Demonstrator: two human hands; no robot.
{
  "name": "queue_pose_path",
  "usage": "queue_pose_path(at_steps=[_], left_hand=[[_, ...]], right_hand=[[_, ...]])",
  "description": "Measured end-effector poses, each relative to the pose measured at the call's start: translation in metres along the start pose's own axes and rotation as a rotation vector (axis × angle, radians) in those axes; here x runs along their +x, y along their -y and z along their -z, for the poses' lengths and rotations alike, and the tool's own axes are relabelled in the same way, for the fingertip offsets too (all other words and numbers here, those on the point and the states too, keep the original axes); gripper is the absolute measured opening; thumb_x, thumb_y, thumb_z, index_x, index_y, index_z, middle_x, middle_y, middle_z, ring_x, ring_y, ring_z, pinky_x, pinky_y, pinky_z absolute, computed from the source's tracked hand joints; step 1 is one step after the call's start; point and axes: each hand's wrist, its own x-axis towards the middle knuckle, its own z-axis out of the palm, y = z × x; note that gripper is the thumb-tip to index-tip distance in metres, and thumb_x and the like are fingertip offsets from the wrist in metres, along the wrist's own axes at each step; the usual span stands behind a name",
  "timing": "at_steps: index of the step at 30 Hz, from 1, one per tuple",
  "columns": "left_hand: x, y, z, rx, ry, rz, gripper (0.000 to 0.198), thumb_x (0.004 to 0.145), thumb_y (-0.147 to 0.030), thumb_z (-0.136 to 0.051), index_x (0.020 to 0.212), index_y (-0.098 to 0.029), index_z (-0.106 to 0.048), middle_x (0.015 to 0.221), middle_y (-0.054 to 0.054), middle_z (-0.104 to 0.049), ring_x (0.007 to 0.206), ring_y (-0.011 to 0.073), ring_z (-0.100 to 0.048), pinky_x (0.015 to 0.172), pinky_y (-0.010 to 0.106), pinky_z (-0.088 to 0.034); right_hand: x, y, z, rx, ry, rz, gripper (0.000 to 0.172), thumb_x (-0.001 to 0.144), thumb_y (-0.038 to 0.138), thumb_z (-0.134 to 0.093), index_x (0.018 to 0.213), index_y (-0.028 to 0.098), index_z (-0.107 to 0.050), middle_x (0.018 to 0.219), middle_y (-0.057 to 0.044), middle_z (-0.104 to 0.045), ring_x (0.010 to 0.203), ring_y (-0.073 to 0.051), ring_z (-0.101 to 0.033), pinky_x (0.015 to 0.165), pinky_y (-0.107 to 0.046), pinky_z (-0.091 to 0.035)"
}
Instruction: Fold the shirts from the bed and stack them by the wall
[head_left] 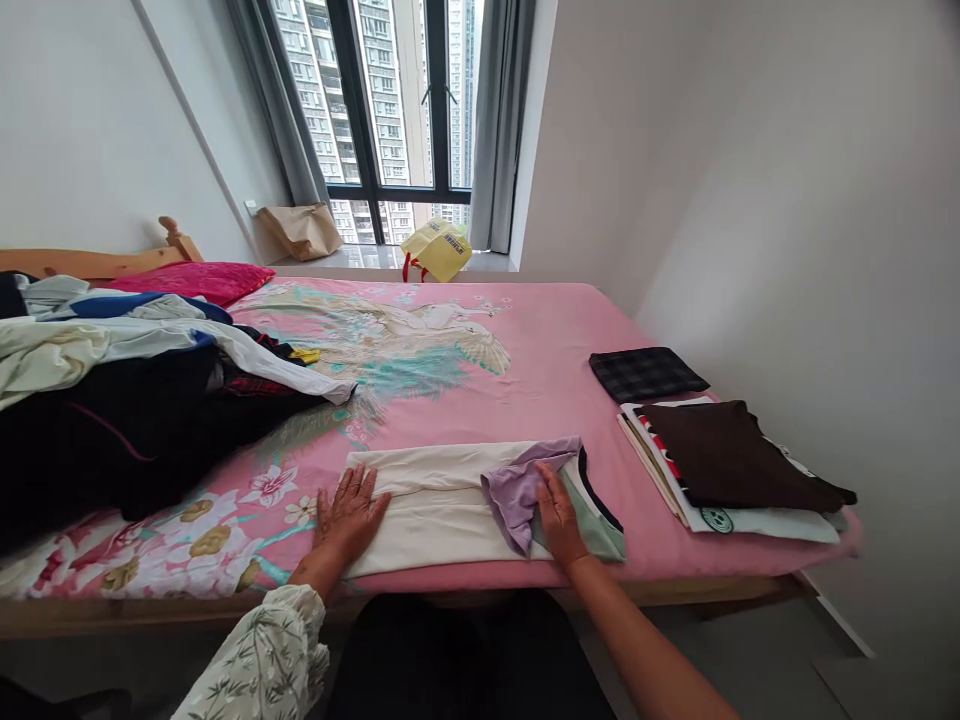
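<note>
A cream T-shirt (431,505) with a dark neckband and a green part near the collar lies folded lengthwise along the front edge of the bed. Its purple sleeve (512,500) is turned back over the body and looks rumpled. My left hand (350,512) rests flat on the hem end at the left, fingers stretched out. On the purple sleeve near the collar lies my right hand (559,512), its fingers extended and pressing down on the cloth. The underside of the shirt is hidden.
A heap of loose clothes (150,390) covers the bed's left side, by a red pillow (217,282). Folded clothes (739,455) are stacked at the right, beside folded dark checked cloth (646,372). A paper bag (304,232) and a yellow bag (441,248) sit on the windowsill.
</note>
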Motion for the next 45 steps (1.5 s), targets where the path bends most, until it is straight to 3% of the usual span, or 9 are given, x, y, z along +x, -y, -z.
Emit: queue_pose_path(at_steps=[3, 10, 13, 17, 23, 27, 33, 39, 45], left_hand=[[0.001, 0.002, -0.004, 0.015, -0.039, -0.013, 0.057, 0.090, -0.047, -0.027, 0.142, -0.023, -0.032, 0.153, 0.006, -0.023, 0.141, 0.0222, -0.013, 0.110, 0.055, -0.001], [-0.003, -0.008, -0.003, -0.052, -0.284, -0.035, 0.052, 0.089, -0.042, -0.033, 0.133, -0.016, -0.042, 0.146, 0.014, -0.035, 0.137, 0.0266, -0.024, 0.110, 0.054, -0.004], [-0.029, -0.048, 0.003, -0.207, -0.398, -0.169, 0.047, 0.085, -0.045, -0.042, 0.121, -0.017, -0.050, 0.129, 0.014, -0.054, 0.125, 0.0276, -0.042, 0.108, 0.049, -0.019], [-0.082, -0.136, 0.009, -0.370, -0.227, -0.399, 0.032, 0.074, -0.054, -0.056, 0.088, -0.025, -0.058, 0.102, 0.010, -0.062, 0.102, 0.0284, -0.055, 0.093, 0.044, -0.037], [-0.103, -0.218, 0.016, -0.373, -0.036, -0.291, 0.015, 0.074, -0.041, -0.059, 0.084, -0.030, -0.056, 0.093, 0.008, -0.061, 0.095, 0.0298, -0.058, 0.084, 0.046, -0.039], [-0.081, -0.210, 0.022, -0.446, 0.015, -0.241, 0.011, 0.082, -0.032, -0.046, 0.085, -0.024, -0.053, 0.094, 0.005, -0.060, 0.087, 0.0223, -0.061, 0.076, 0.037, -0.044], [-0.044, -0.191, 0.034, -0.563, -0.037, -0.038, 0.063, 0.075, -0.056, -0.053, 0.123, -0.017, -0.040, 0.112, 0.012, -0.056, 0.101, 0.0258, -0.058, 0.078, 0.037, -0.046], [-0.011, -0.192, 0.038, -0.542, 0.081, -0.125, 0.006, 0.074, -0.027, -0.049, 0.072, -0.021, -0.050, 0.076, 0.001, -0.057, 0.077, 0.0173, -0.059, 0.070, 0.029, -0.046], [0.031, -0.193, 0.077, -1.030, 0.327, -0.045, 0.009, 0.074, -0.030, -0.045, 0.078, -0.024, -0.040, 0.051, -0.010, -0.045, 0.033, 0.0087, -0.045, 0.033, 0.018, -0.028]], right_hand=[[-0.002, -0.006, 0.014, -0.033, -0.161, -0.002, 0.034, 0.090, 0.030, -0.035, 0.116, 0.018, -0.054, 0.120, -0.011, -0.056, 0.116, -0.021, -0.048, 0.101, -0.043, -0.038], [-0.014, -0.006, 0.018, -0.422, -0.031, 0.053, 0.033, 0.080, 0.012, -0.040, 0.105, 0.018, -0.061, 0.113, -0.009, -0.060, 0.112, -0.022, -0.048, 0.101, -0.042, -0.034], [-0.015, -0.001, 0.016, -0.469, -0.034, 0.007, 0.034, 0.081, 0.011, -0.039, 0.106, 0.018, -0.061, 0.115, -0.008, -0.059, 0.113, -0.022, -0.047, 0.102, -0.040, -0.033], [-0.014, 0.004, 0.017, -0.477, -0.009, -0.028, 0.034, 0.082, 0.011, -0.039, 0.108, 0.018, -0.060, 0.116, -0.008, -0.059, 0.116, -0.021, -0.045, 0.104, -0.039, -0.030], [-0.012, 0.004, 0.021, -0.429, -0.017, -0.039, 0.035, 0.082, 0.011, -0.038, 0.109, 0.019, -0.058, 0.117, -0.008, -0.058, 0.118, -0.021, -0.045, 0.106, -0.039, -0.029], [-0.014, -0.001, 0.022, -0.313, -0.083, -0.045, 0.038, 0.082, 0.014, -0.039, 0.117, 0.016, -0.052, 0.114, -0.011, -0.059, 0.113, -0.022, -0.049, 0.102, -0.039, -0.035], [-0.005, -0.004, 0.028, -0.189, -0.124, -0.121, 0.034, 0.085, 0.021, -0.039, 0.115, 0.014, -0.052, 0.105, -0.011, -0.062, 0.100, -0.021, -0.056, 0.092, -0.037, -0.042], [0.043, -0.009, 0.051, -0.213, 0.070, -0.194, 0.036, 0.087, 0.024, -0.035, 0.117, 0.019, -0.053, 0.092, -0.007, -0.067, 0.081, -0.020, -0.062, 0.072, -0.031, -0.046], [0.084, -0.021, 0.066, -0.302, 0.300, -0.236, 0.021, 0.077, 0.019, -0.052, 0.094, 0.024, -0.062, 0.072, -0.001, -0.065, 0.069, -0.018, -0.061, 0.061, -0.026, -0.039]])
